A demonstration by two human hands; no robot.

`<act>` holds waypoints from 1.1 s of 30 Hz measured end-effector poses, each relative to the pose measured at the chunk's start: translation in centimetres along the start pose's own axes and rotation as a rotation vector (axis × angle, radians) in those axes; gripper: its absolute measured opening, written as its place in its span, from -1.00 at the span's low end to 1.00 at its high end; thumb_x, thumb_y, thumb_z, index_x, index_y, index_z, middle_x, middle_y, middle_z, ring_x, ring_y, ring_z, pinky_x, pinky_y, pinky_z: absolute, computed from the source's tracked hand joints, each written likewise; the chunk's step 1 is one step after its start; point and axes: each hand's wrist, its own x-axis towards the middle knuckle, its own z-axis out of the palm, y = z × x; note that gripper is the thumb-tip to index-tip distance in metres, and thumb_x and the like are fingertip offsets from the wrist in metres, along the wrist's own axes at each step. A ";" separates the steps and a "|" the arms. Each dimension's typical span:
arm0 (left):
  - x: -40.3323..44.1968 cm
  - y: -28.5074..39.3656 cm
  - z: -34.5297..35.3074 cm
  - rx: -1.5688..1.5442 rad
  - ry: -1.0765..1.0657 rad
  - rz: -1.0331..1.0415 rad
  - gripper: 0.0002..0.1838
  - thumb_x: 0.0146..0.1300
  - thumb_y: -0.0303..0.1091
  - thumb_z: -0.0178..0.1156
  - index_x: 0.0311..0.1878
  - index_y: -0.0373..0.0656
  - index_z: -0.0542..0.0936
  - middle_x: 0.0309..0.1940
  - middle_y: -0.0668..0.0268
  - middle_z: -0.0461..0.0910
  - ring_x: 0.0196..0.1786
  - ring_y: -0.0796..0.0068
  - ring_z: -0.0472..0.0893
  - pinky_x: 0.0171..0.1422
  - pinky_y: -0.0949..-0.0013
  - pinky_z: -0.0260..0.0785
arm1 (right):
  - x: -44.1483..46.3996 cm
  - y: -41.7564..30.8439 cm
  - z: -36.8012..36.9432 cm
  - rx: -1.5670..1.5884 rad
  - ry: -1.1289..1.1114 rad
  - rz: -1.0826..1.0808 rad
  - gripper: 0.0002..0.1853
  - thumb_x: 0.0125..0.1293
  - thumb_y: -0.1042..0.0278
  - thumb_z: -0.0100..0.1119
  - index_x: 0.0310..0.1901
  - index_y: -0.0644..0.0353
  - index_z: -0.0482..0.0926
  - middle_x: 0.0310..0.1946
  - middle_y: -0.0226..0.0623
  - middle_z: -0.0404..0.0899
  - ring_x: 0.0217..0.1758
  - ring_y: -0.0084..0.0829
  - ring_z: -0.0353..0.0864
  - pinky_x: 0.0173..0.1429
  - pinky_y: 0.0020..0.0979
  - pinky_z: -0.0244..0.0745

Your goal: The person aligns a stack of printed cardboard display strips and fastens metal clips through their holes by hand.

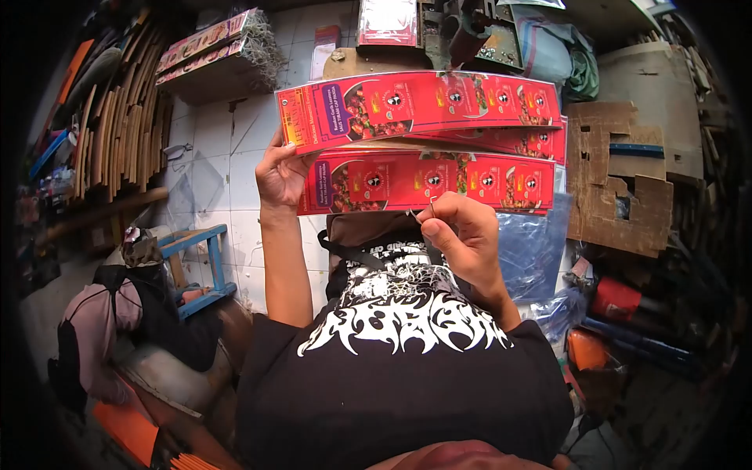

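My left hand (280, 176) grips the left end of a long red printed strip (439, 106) with food pictures on it. The thumb lies over the strip's orange end. Under it, slightly fanned, are more red strips of the same print, the nearest red strip (399, 184) lying closest to my body. My right hand (466, 235) is closed in a pinch just below that nearest strip's lower edge. Between its thumb and forefinger is a small thin bent piece (432, 205), like a wire hook; its exact kind is too small to make out.
Beyond the strips stands a metal machine (466, 35) on a board, beside a stack of red prints (388, 23). A bundle of printed cards (207, 51) sits at upper left. Cut cardboard (615, 176) and clear plastic sheets (533, 247) lie at right; a blue frame (215, 262) stands left.
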 end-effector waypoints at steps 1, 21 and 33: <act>0.5 0.0 -0.1 -0.002 -0.003 -0.005 -0.39 0.16 -0.56 -0.02 0.35 -0.39 0.26 0.16 -0.03 0.49 0.17 0.14 0.57 0.27 0.10 0.49 | 0.0 0.1 -0.3 0.029 0.036 0.041 -0.87 0.28 0.45 0.28 -0.29 0.35 0.60 -0.49 -0.39 0.56 -0.50 -0.72 0.44 -0.41 -0.63 0.30; 1.9 -1.4 -4.0 0.462 0.309 0.137 -0.50 0.34 -0.61 0.03 0.34 -0.44 0.25 0.16 0.06 0.48 0.12 0.30 0.59 0.14 0.29 0.58 | -0.8 2.7 -8.2 -0.007 0.601 0.103 -0.86 0.39 0.37 0.18 -0.19 0.27 0.58 -0.48 -0.45 0.52 -0.50 -0.71 0.40 -0.46 -0.64 0.28; 0.3 -0.3 -2.2 1.452 0.515 0.434 -0.38 0.28 -0.40 0.20 0.39 -0.23 0.28 0.38 0.08 0.22 0.35 0.25 0.38 0.38 0.16 0.26 | -3.7 10.9 -18.9 -0.821 0.950 0.353 -0.71 0.30 0.18 0.26 -0.18 0.30 0.62 -0.39 -0.22 0.66 -0.39 -0.40 0.56 -0.24 -0.35 0.45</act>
